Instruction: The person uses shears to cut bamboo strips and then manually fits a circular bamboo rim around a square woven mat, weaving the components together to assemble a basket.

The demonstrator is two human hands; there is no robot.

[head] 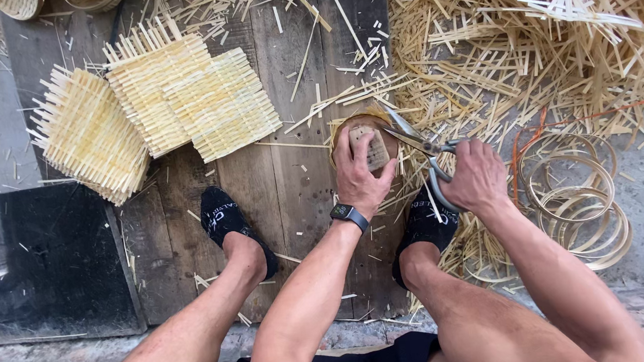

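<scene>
Offcut pile point(532, 36) is large; three woven mats point(152, 111) wait untrimmed on the boards point(290, 184). Several hoops point(584, 208) lie at right. Left hand point(360, 175) fingers press the round tray point(362, 140) flat. Right hand point(474, 180) fingers grip scissors point(419, 146), trimming its edge; partly done.

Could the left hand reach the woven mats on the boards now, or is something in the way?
Probably yes, but not freely. The left hand is pressing a small round basket while the right hand works scissors at its rim. The woven mats lie uncovered to the left, with bare boards between.
</scene>
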